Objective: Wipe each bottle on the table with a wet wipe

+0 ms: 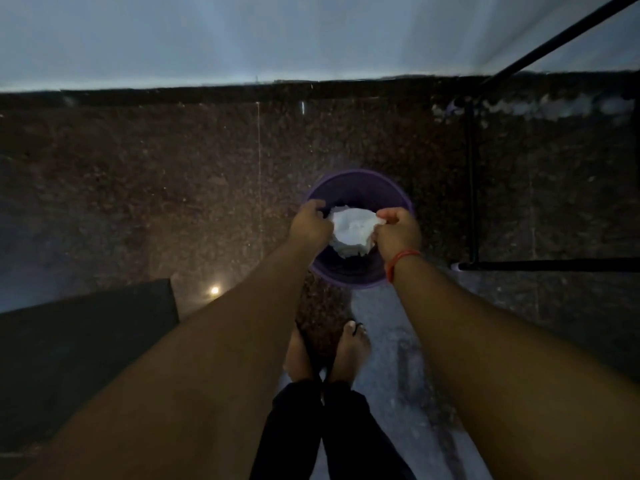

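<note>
Wet wipe [353, 230] hung bunched over the purple bucket [360, 181] on the floor, my left hand [310, 225] and right hand [398, 232] pinching opposite ends; I judged wringing firmly there best.

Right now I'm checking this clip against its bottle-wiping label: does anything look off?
Yes. No bottles or table surface show. Both the left hand and right hand grip a crumpled white wipe over a purple bucket standing on the dark speckled floor. The scene is dim, so the bucket's contents can't be judged.
</note>
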{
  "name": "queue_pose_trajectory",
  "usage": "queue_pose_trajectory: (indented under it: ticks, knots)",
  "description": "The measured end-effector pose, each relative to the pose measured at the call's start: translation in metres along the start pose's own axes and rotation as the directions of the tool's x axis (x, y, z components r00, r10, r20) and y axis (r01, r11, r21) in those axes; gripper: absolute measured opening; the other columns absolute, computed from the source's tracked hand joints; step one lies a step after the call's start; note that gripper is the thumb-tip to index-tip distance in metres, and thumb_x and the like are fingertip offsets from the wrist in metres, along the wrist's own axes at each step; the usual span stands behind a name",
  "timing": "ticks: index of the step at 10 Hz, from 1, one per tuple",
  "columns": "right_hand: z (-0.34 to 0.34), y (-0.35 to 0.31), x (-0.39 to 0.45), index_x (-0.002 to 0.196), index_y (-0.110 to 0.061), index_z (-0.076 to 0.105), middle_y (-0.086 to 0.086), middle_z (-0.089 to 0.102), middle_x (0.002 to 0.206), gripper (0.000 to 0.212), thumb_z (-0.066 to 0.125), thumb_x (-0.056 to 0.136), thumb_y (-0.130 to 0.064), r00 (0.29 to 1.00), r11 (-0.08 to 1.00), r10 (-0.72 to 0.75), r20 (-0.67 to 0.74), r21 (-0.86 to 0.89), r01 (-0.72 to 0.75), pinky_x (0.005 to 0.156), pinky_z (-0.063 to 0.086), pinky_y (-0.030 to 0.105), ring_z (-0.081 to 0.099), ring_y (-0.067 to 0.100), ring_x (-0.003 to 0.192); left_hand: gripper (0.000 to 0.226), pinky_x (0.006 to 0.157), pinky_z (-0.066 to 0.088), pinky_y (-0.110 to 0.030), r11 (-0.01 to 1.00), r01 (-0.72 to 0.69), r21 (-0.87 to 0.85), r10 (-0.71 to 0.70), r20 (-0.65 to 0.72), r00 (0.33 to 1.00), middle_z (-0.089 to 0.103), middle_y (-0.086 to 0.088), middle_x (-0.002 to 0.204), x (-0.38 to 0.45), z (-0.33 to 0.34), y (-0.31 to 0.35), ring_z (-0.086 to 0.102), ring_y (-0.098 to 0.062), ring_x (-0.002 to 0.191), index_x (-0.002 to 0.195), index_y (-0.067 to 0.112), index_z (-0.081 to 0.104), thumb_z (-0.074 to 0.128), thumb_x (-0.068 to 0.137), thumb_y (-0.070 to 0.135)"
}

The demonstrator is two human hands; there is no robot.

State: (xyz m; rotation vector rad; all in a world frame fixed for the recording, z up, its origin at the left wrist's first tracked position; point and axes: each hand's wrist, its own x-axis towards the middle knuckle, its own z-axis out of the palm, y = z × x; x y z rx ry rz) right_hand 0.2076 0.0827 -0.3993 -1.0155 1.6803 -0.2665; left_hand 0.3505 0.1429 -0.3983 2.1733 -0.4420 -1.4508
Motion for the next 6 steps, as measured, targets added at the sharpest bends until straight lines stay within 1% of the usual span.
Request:
queue_pose_trajectory:
  ticks: [1,2,3,4,5,6]
  knots:
    - [0.003,0.014,0.017,0.111,-0.012,0.061,0.016,0.062,0.125,0.026,0.054,0.09,0.002,0.998,0.992,0.04,0.042,-0.118,-0.035,0.094,0.051,0.042,0.058,0.033,0.111,0.05,0.09,0.045,-0.038,0.98,-0.054,0.191,0.043,0.06,0.997,0.052,-0.019,0.143,0.014,0.008,-0.008,0.054,-0.035,0.124,0.149,0.006,0.041,0.057,0.101,0.011]
    - [0.004,0.023,0.016,0.126,-0.01,0.056,0.017,0.057,0.132,0.037,0.051,0.091,0.002,0.992,0.973,0.081,0.099,-0.222,-0.058,0.085,0.046,0.034,0.056,0.034,0.115,0.045,0.088,0.044,-0.039,0.923,-0.121,0.366,0.076,0.135,0.988,0.05,-0.021,0.143,0.012,0.008,-0.013,0.053,-0.038,0.123,0.145,0.005,0.043,0.052,0.103,0.018]
    - [0.003,0.018,-0.003,0.134,-0.01,0.051,0.019,0.054,0.135,0.041,0.054,0.093,-0.004,0.98,0.945,0.12,0.158,-0.32,-0.064,0.086,0.046,0.034,0.054,0.035,0.117,0.047,0.099,0.045,-0.044,0.849,-0.196,0.49,0.122,0.178,0.976,0.049,-0.023,0.144,-0.009,0.004,-0.01,0.05,-0.04,0.127,0.147,0.003,0.041,0.05,0.105,0.022]
    - [0.0,-0.003,-0.027,0.141,-0.008,0.046,0.019,0.049,0.142,0.045,0.055,0.097,-0.011,0.978,0.906,0.096,0.183,-0.422,-0.01,0.103,0.045,0.044,0.05,0.037,0.125,0.061,0.113,0.035,-0.046,0.815,-0.222,0.535,0.134,0.198,0.971,0.035,-0.02,0.158,-0.038,-0.009,0.005,0.038,-0.037,0.142,0.157,0.007,0.028,0.049,0.106,0.033]
    - [-0.005,-0.032,-0.063,0.146,-0.006,0.041,0.018,0.04,0.15,0.05,0.055,0.099,-0.017,0.977,0.829,0.029,0.21,-0.551,0.093,0.108,0.04,0.044,0.044,0.036,0.133,0.076,0.123,0.019,-0.054,0.796,-0.156,0.585,0.06,0.18,0.982,0.007,-0.011,0.17,-0.073,-0.033,0.021,0.011,-0.034,0.155,0.163,0.017,0.006,0.041,0.105,0.052]
    - [-0.016,-0.058,-0.114,0.145,-0.004,0.042,0.019,0.038,0.151,0.053,0.056,0.098,-0.023,0.963,0.762,-0.041,0.265,-0.615,0.202,0.11,0.037,0.043,0.041,0.036,0.135,0.077,0.123,0.011,-0.058,0.799,-0.159,0.58,0.075,0.166,0.983,-0.001,-0.007,0.171,-0.128,-0.062,0.03,-0.001,-0.032,0.157,0.163,0.022,0.002,0.032,0.104,0.061]
